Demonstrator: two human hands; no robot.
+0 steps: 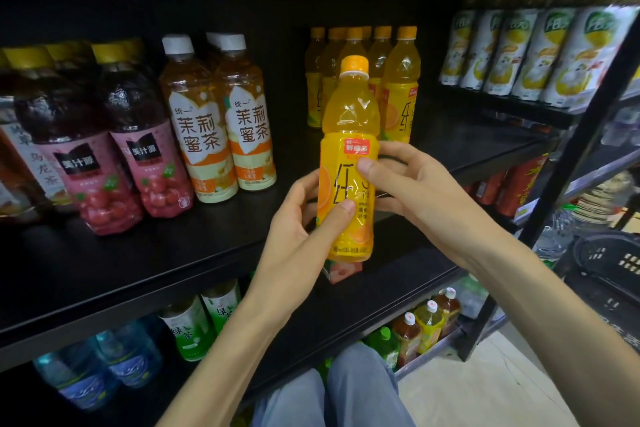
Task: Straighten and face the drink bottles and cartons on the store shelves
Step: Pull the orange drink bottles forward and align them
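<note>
An orange juice bottle (348, 135) with an orange cap and yellow label stands upright at the front of the black shelf (145, 263), label facing me. My left hand (304, 218) grips its lower part, thumb across the label. My right hand (401, 180) grips its middle from the right, thumb on the label. Behind it stand several matching orange juice bottles (398, 80) in a group. To the left are two jasmine tea bottles (221, 121) and two dark berry juice bottles (114, 149) with pink labels.
White and yellow drink bottles (540, 48) fill the upper right shelf behind a black upright post (581, 149). Green tea and water bottles (121, 357) sit on the shelf below. A black basket (609, 274) is at the right. My knees (332, 395) are low in view.
</note>
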